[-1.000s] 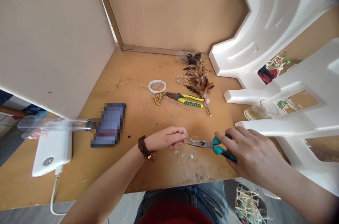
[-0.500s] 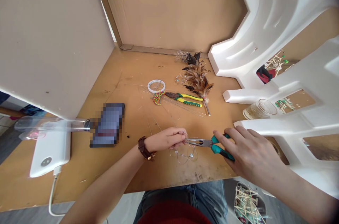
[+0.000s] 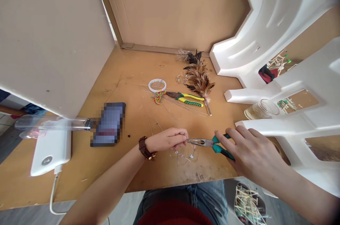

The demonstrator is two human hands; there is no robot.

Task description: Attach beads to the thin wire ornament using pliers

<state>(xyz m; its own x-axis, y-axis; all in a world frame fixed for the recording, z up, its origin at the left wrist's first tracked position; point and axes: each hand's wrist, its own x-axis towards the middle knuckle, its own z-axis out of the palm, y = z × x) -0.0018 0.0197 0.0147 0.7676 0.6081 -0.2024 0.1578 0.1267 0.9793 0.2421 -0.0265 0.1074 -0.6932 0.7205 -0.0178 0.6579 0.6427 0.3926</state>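
Observation:
Near the table's front edge my left hand point(image 3: 171, 138) pinches a thin looped wire with small clear beads point(image 3: 183, 155), which hangs below the fingers. My right hand point(image 3: 245, 147) is closed round the teal handles of long-nose pliers point(image 3: 204, 142). Their jaws point left and meet the wire at my left fingertips; whether they grip it, I cannot tell. Farther back lie yellow-and-green pliers point(image 3: 187, 99), a white ring point(image 3: 157, 85) with coloured threads point(image 3: 158, 96) beside it, and a bundle of brown feathers point(image 3: 198, 76).
A phone with a blurred screen point(image 3: 108, 124) and a white power bank point(image 3: 50, 147) with a cable lie at left. A glass point(image 3: 262, 109) sits by the white plastic frame point(image 3: 265, 40) at right. Cardboard point(image 3: 175, 9) stands behind. A bin of sticks point(image 3: 249, 203) is below the table's edge.
The plier jaws look slightly more apart and tilted at my left fingertips. Both hands stay in nearly the same place; the whole view has shifted a little.

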